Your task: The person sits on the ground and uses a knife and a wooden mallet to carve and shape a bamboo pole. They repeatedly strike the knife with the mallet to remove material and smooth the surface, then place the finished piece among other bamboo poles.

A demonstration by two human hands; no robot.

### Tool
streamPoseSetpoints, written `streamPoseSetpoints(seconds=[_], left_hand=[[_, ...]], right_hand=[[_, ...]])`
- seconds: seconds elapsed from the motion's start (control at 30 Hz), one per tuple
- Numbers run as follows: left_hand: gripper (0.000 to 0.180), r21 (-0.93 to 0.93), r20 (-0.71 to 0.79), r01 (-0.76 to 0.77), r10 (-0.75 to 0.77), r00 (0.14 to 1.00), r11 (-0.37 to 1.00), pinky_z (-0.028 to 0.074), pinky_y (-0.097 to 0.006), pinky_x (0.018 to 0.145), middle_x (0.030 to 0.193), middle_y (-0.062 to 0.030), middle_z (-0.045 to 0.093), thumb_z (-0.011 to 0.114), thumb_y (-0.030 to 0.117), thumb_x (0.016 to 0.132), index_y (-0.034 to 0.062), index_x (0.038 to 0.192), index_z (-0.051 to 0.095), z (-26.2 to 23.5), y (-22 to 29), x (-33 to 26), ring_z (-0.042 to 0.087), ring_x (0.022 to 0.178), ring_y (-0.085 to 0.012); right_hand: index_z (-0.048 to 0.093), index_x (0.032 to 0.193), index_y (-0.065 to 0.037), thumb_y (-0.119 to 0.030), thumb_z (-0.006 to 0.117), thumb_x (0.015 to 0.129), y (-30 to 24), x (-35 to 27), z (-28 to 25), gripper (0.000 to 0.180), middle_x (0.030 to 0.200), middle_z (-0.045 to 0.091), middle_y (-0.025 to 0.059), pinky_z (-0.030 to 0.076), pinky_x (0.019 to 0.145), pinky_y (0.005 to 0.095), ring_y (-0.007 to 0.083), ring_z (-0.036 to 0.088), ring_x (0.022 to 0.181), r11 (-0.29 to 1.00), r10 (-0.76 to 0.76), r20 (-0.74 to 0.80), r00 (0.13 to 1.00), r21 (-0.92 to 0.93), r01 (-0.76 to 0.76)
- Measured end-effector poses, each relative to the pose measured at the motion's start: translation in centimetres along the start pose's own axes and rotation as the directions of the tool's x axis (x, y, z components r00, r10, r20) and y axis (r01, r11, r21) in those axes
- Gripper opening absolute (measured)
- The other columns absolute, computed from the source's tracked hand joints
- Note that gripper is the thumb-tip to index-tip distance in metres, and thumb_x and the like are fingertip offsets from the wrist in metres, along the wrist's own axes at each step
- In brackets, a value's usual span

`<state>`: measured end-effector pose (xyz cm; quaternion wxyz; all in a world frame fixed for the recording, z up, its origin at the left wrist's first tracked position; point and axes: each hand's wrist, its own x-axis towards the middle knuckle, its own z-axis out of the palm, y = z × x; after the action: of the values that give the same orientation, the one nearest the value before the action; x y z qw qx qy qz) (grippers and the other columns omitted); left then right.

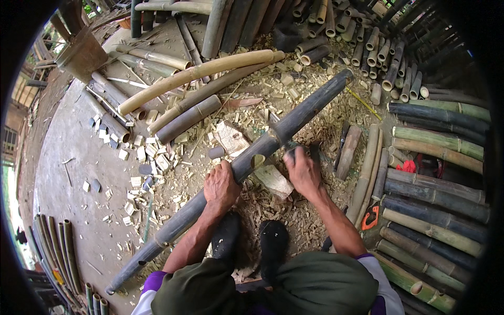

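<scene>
A long dark bamboo pole [186, 216] lies slantwise before me, from lower left to upper right. Near its middle, just beyond a node, is a pale-edged cut hole [257, 160]. My left hand [222, 185] is wrapped over the pole a little below that hole. Pale, rough wooden block [274, 181] parts show on both sides of the pole, beneath it. Right of the pole, my right hand [302, 172] is closed around a dark tool [290, 151], whose kind is blurred and partly hidden by the fingers.
Wood chips [157, 157] litter the floor around my dark shoes [274, 241]. Cut bamboo lengths [436, 178] line the right side, beside an orange-handled tool [370, 217]. A curved pale bamboo pole [194, 76] lies ahead. A bucket [83, 55] stands far left.
</scene>
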<state>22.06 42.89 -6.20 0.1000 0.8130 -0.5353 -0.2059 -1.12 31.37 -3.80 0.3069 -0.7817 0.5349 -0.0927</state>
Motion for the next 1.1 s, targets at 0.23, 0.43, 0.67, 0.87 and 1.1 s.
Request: streamPoseSetpoints(seconds=[0.23,0.43,0.67,0.87,1.1], left_hand=[[0.048,-0.070,0.101,-0.066,0.073,0.992,0.995,0.057,-0.048,0.085,0.098,-0.0247,0.072,0.083,0.021,0.069,-0.0034,0.103,0.058,-1.5,-0.5,1.1,0.072,0.094,-0.0410],[0.061,-0.077,0.144,-0.022,0.033,0.989,0.997,0.057,-0.048,0.080,0.096,-0.0244,0.073,0.089,0.033,0.065,-0.0017,0.105,0.060,-1.1,-1.2,1.6,0.072,0.091,-0.0392],[0.056,-0.089,0.198,-0.044,0.061,0.978,0.995,0.058,-0.047,0.085,0.097,-0.0245,0.073,0.086,0.030,0.066,-0.0031,0.104,0.063,-1.6,-1.1,2.2,0.072,0.094,-0.0395],[0.060,-0.142,0.261,-0.073,0.108,0.959,0.987,0.058,-0.047,0.087,0.099,-0.0265,0.074,0.087,0.036,0.061,-0.0033,0.104,0.070,-1.8,-1.6,3.1,0.073,0.095,-0.0392],[0.063,-0.242,0.326,-0.043,0.123,0.937,0.969,0.057,-0.045,0.088,0.102,-0.0248,0.075,0.087,0.037,0.060,-0.0018,0.107,0.073,-1.9,-2.5,3.6,0.073,0.098,-0.0364]], right_hand=[[0.049,0.117,0.003,-0.041,0.055,0.106,0.6,-0.8,2.7,0.046,0.093,0.066,0.0252,0.053,0.057,0.0516,0.0446,0.069,0.075,0.990,-0.143,-0.137,0.980,-0.032,0.140],[0.051,0.114,-0.001,-0.039,0.052,0.107,-0.2,-0.8,3.3,0.039,0.092,0.066,0.0250,0.053,0.052,0.0515,0.0425,0.068,0.071,0.991,-0.132,-0.089,0.987,-0.032,0.129],[0.054,0.118,0.003,-0.037,0.050,0.109,1.7,0.6,2.0,0.041,0.083,0.066,0.0219,0.056,0.058,0.0505,0.0372,0.067,0.067,0.996,-0.066,-0.208,0.976,-0.073,0.051],[0.049,0.133,0.008,-0.037,0.055,0.107,4.4,0.6,4.4,0.052,0.092,0.066,0.0285,0.057,0.055,0.0492,0.0382,0.068,0.067,0.991,-0.132,-0.452,0.882,-0.042,0.127],[0.051,0.119,0.002,-0.036,0.050,0.109,3.2,-0.2,3.0,0.039,0.084,0.064,0.0213,0.054,0.049,0.0433,0.0321,0.064,0.061,0.976,-0.216,-0.256,0.942,-0.040,0.213]])
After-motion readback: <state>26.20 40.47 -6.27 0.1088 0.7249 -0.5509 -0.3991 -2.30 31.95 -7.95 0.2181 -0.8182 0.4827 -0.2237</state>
